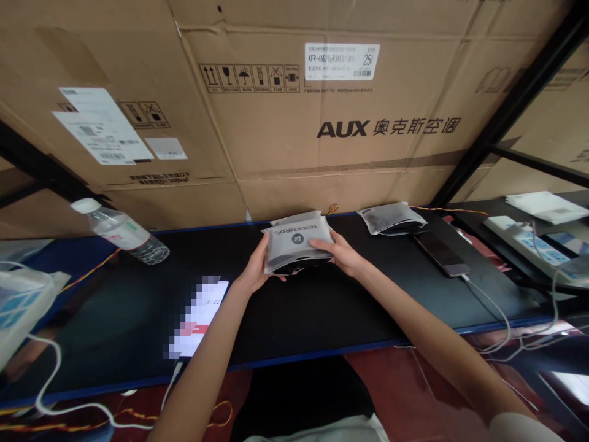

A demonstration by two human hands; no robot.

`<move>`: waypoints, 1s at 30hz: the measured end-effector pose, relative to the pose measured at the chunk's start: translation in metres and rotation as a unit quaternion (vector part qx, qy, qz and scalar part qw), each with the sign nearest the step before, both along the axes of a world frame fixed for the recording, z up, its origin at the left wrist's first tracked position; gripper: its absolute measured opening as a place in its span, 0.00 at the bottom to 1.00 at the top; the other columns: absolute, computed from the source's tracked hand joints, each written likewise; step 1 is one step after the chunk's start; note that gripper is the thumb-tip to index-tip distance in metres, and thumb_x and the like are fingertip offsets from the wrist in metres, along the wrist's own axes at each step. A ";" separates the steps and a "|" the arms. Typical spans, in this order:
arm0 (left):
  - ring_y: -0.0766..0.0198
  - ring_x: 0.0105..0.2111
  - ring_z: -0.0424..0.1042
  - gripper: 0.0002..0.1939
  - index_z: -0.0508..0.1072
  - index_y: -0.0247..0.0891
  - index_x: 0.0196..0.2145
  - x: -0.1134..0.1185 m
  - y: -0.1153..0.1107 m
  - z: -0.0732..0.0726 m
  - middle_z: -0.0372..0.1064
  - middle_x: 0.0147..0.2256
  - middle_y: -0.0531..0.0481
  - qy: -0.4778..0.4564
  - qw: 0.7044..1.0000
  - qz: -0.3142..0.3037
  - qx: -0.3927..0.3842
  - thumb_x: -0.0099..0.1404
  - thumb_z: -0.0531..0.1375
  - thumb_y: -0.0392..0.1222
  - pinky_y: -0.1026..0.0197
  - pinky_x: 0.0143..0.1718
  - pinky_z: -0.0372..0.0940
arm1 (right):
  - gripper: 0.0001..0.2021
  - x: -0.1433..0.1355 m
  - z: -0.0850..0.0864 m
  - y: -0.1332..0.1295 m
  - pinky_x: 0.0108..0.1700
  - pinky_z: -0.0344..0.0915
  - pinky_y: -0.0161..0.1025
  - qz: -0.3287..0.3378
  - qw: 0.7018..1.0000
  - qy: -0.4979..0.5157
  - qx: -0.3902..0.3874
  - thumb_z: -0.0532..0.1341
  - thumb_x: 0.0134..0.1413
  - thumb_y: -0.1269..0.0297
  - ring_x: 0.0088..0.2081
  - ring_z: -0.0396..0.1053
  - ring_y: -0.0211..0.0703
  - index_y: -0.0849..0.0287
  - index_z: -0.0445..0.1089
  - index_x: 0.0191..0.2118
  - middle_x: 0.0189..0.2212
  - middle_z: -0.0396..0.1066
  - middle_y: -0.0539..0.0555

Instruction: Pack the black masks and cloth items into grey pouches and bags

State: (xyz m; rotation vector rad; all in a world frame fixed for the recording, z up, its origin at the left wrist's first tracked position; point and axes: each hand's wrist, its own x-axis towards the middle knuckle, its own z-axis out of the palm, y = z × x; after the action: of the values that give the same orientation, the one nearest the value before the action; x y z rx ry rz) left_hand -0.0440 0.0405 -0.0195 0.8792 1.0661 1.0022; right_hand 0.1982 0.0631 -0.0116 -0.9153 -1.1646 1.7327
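We see the left hand point(256, 265) and right hand point(344, 253) grasping the frosted ROCKBROS pouch point(281, 247) above the far-middle table point(294, 325), black contents point(301, 265) seemingly packed inside, while another pouch point(389, 216) lies unheld far right.

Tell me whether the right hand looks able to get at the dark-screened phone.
Probably yes, once the right hand releases the pouch it holds; nothing visible stands between that hand and the dark-screened phone.

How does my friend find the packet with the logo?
Find the big AUX box, then the black tabletop in front. Between the left hand and right hand is a frosted packet. Unlike the loose packet farther right, it's held and shows a round dark logo.
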 end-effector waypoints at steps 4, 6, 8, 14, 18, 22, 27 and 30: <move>0.46 0.29 0.81 0.25 0.77 0.35 0.48 -0.001 -0.007 0.010 0.80 0.39 0.35 0.024 0.999 0.022 0.006 0.60 0.70 0.54 0.58 0.14 0.68 | 0.26 0.003 -0.003 0.003 0.29 0.76 0.41 0.002 0.992 -0.109 0.062 0.64 0.58 0.35 0.36 0.78 0.50 0.53 0.74 0.48 0.43 0.79 0.57; 0.45 0.30 0.82 0.24 0.77 0.34 0.49 -0.003 -0.007 0.011 0.80 0.43 0.33 0.019 0.999 0.026 0.006 0.60 0.70 0.51 0.58 0.14 0.68 | 0.30 0.016 -0.001 0.013 0.30 0.73 0.39 -0.089 0.955 -0.255 0.121 0.55 0.62 0.30 0.33 0.77 0.49 0.55 0.74 0.38 0.35 0.78 0.57; 0.45 0.32 0.82 0.23 0.78 0.34 0.50 -0.004 -0.005 0.012 0.79 0.47 0.33 0.009 1.000 0.024 -0.006 0.61 0.69 0.50 0.59 0.14 0.68 | 0.30 0.028 -0.001 0.026 0.33 0.70 0.38 -0.195 0.886 -0.391 0.157 0.53 0.64 0.31 0.35 0.77 0.49 0.56 0.72 0.31 0.31 0.77 0.57; 0.44 0.32 0.83 0.22 0.80 0.36 0.49 -0.002 -0.001 0.010 0.79 0.50 0.32 -0.005 0.998 0.026 -0.062 0.61 0.69 0.50 0.60 0.14 0.66 | 0.26 0.022 -0.018 0.058 0.17 0.59 0.34 -0.123 0.947 -0.289 0.059 0.59 0.64 0.37 0.19 0.69 0.38 0.58 0.72 0.35 0.25 0.74 0.55; 0.45 0.32 0.83 0.21 0.80 0.36 0.49 0.000 -0.002 0.011 0.79 0.49 0.33 -0.003 0.997 0.027 -0.071 0.61 0.68 0.50 0.61 0.14 0.66 | 0.17 0.014 -0.028 0.063 0.14 0.57 0.31 -0.133 0.962 -0.231 0.052 0.71 0.56 0.51 0.17 0.62 0.32 0.58 0.68 0.33 0.25 0.74 0.52; 0.45 0.33 0.83 0.22 0.79 0.37 0.51 0.000 -0.002 0.014 0.79 0.50 0.33 -0.033 0.995 0.051 -0.083 0.61 0.68 0.49 0.60 0.14 0.68 | 0.13 0.032 -0.024 0.062 0.18 0.62 0.31 -0.176 0.945 -0.270 0.062 0.70 0.56 0.61 0.19 0.64 0.33 0.56 0.64 0.34 0.26 0.74 0.50; 0.43 0.33 0.82 0.22 0.79 0.36 0.50 -0.006 0.000 0.014 0.78 0.47 0.30 -0.040 0.994 0.069 -0.081 0.61 0.68 0.49 0.59 0.13 0.69 | 0.08 0.068 -0.008 0.061 0.32 0.69 0.35 -0.206 0.896 -0.382 0.097 0.68 0.53 0.64 0.30 0.73 0.41 0.55 0.67 0.33 0.23 0.75 0.49; 0.43 0.33 0.82 0.22 0.79 0.36 0.50 -0.010 0.001 0.013 0.78 0.47 0.30 -0.056 0.992 0.075 -0.084 0.60 0.69 0.48 0.60 0.13 0.70 | 0.05 0.087 0.001 0.060 0.42 0.70 0.38 -0.182 0.868 -0.451 0.100 0.68 0.48 0.67 0.37 0.76 0.48 0.56 0.71 0.29 0.20 0.75 0.51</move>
State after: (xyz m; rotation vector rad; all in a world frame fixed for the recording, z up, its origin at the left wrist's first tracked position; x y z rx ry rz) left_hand -0.0540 0.0412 -0.0065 0.6063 1.1148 1.0561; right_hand 0.2850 0.1231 -0.0110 -1.7664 -1.5658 0.8227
